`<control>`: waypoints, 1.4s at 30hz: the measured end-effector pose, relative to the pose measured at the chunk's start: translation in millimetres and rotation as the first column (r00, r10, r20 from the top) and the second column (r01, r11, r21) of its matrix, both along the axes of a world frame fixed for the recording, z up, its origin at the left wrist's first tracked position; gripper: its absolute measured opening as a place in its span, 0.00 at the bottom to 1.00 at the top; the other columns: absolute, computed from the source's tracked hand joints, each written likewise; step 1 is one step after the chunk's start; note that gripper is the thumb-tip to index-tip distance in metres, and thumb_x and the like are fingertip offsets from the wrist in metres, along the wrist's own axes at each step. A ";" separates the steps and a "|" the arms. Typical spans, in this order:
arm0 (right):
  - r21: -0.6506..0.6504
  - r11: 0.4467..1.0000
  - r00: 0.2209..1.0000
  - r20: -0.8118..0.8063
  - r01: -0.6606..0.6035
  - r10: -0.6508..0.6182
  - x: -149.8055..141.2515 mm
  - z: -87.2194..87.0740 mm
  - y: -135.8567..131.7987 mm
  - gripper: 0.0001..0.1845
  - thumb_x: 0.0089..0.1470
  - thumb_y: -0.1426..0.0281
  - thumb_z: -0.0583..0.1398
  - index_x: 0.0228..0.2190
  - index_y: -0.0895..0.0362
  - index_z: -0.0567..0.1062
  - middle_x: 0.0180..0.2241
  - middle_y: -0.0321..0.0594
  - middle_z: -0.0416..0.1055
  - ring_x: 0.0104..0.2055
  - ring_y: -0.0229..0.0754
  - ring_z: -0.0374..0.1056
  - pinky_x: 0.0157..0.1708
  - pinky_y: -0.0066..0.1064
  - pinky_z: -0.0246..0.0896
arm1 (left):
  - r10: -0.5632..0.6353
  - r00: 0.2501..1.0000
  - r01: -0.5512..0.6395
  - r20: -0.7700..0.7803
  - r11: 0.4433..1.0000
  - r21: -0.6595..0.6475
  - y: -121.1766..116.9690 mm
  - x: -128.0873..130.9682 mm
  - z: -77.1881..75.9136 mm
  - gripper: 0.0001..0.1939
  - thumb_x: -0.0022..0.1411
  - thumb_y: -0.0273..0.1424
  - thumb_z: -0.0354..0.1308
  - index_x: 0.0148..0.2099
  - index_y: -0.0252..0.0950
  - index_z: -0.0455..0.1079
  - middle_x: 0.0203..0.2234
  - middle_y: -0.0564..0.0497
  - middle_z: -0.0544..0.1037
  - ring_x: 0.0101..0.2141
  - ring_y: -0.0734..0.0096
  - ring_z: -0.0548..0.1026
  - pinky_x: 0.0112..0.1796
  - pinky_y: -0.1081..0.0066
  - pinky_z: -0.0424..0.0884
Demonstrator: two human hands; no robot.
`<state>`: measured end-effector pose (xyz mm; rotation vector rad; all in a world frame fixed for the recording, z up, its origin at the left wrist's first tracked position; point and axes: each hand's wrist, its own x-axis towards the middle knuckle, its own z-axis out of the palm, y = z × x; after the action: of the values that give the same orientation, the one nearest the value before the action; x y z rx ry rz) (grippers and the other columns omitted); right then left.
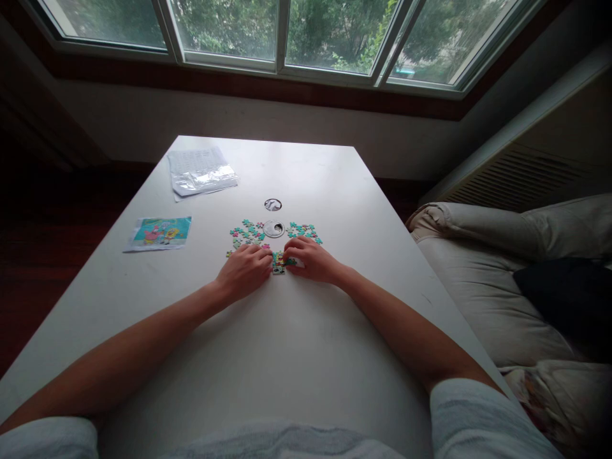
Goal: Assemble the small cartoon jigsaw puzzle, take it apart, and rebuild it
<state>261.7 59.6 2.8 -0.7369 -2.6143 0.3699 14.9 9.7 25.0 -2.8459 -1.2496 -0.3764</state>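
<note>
Both hands rest on the white table around a small joined cluster of jigsaw pieces. My left hand lies with fingers curled, its fingertips pressing the cluster's left edge. My right hand pinches the cluster from the right side. Several loose teal and pink puzzle pieces lie scattered just beyond the hands, on both sides of a small round tin.
The tin's lid lies further back. A puzzle reference picture sits at the left, a clear plastic bag on printed paper at the far left corner. A beige sofa stands close on the right; windows ahead.
</note>
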 end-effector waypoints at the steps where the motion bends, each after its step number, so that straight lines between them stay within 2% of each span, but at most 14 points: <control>1: 0.000 1.000 1.000 0.000 -0.002 0.002 -0.1 0.3 0.0 0.08 0.57 0.71 0.63 0.40 0.52 0.76 0.45 0.43 0.74 0.47 0.47 0.66 0.50 0.40 0.61 | -0.007 1.000 0.007 -0.012 1.000 0.005 -0.2 -0.3 0.6 0.11 0.70 0.28 0.51 0.47 0.36 0.75 0.45 0.44 0.80 0.48 0.59 0.74 0.48 0.59 0.67; 12: -0.020 1.000 0.999 -0.044 -0.020 0.019 -0.6 5.0 2.1 0.05 0.62 0.68 0.59 0.38 0.52 0.76 0.41 0.43 0.76 0.44 0.46 0.68 0.48 0.39 0.61 | -0.031 0.999 0.032 -0.034 0.999 0.019 -5.7 -0.4 7.1 0.10 0.70 0.27 0.51 0.45 0.38 0.74 0.42 0.46 0.80 0.44 0.62 0.74 0.45 0.62 0.67; 15: -0.012 0.999 0.995 -0.087 0.045 -0.046 3.4 3.6 7.6 0.07 0.64 0.68 0.58 0.35 0.52 0.76 0.38 0.42 0.76 0.43 0.45 0.69 0.48 0.39 0.60 | -0.045 0.997 0.046 -0.066 0.999 0.013 -7.7 -0.4 8.7 0.10 0.71 0.28 0.50 0.45 0.37 0.73 0.42 0.46 0.79 0.44 0.62 0.74 0.46 0.62 0.66; 18: 0.006 0.984 0.975 -0.138 0.179 -0.176 11.9 2.2 15.6 0.08 0.64 0.67 0.58 0.34 0.52 0.77 0.37 0.42 0.77 0.43 0.46 0.69 0.48 0.40 0.60 | -0.038 0.996 0.038 -0.079 0.999 0.007 -9.6 -0.1 8.7 0.09 0.71 0.28 0.50 0.46 0.36 0.72 0.43 0.46 0.79 0.45 0.61 0.74 0.47 0.61 0.66; 22: -0.014 0.919 0.899 -0.199 0.395 -0.390 27.2 1.8 27.5 0.08 0.63 0.66 0.58 0.34 0.53 0.77 0.36 0.42 0.76 0.42 0.47 0.68 0.47 0.40 0.61 | -0.037 0.994 0.038 -0.102 0.999 0.005 -12.0 0.5 9.5 0.09 0.71 0.28 0.50 0.47 0.36 0.72 0.44 0.45 0.78 0.46 0.61 0.73 0.47 0.61 0.65; 26: -0.035 0.851 0.824 -0.232 0.523 -0.516 40.5 -1.4 39.3 0.08 0.62 0.67 0.58 0.34 0.53 0.77 0.36 0.41 0.77 0.42 0.48 0.68 0.47 0.41 0.61 | -0.059 0.989 0.059 -0.135 0.998 -0.007 -13.9 0.2 12.8 0.09 0.71 0.29 0.50 0.47 0.36 0.72 0.44 0.45 0.78 0.47 0.60 0.73 0.49 0.60 0.64; 34: -0.056 0.797 0.786 -0.141 0.601 -0.603 52.7 -15.3 51.9 0.08 0.59 0.69 0.58 0.36 0.53 0.79 0.38 0.42 0.76 0.44 0.48 0.67 0.49 0.40 0.61 | -0.072 0.973 0.074 -0.218 0.997 0.003 -22.2 4.3 19.8 0.09 0.70 0.31 0.52 0.48 0.33 0.71 0.43 0.43 0.77 0.47 0.57 0.72 0.47 0.59 0.64; 39: -0.068 0.779 0.774 -0.085 0.623 -0.627 54.0 -16.2 50.7 0.07 0.59 0.67 0.60 0.34 0.53 0.79 0.36 0.41 0.74 0.43 0.47 0.67 0.48 0.39 0.61 | -0.016 0.980 0.020 -0.199 1.000 0.016 -26.3 7.3 15.1 0.11 0.69 0.31 0.53 0.51 0.34 0.70 0.46 0.42 0.76 0.47 0.57 0.72 0.47 0.59 0.65; 42: -0.051 0.777 0.774 -0.059 0.628 -0.630 53.1 -17.5 49.0 0.07 0.57 0.64 0.62 0.35 0.52 0.80 0.39 0.42 0.73 0.44 0.47 0.66 0.49 0.39 0.61 | -0.005 0.982 0.009 -0.189 1.000 0.020 -26.2 7.5 11.3 0.13 0.69 0.32 0.54 0.53 0.35 0.69 0.48 0.41 0.76 0.49 0.56 0.72 0.49 0.59 0.64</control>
<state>314.8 108.6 -14.7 -1.5103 -2.1193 0.2194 22.4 -16.5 36.3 -2.7906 -1.1931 -0.1137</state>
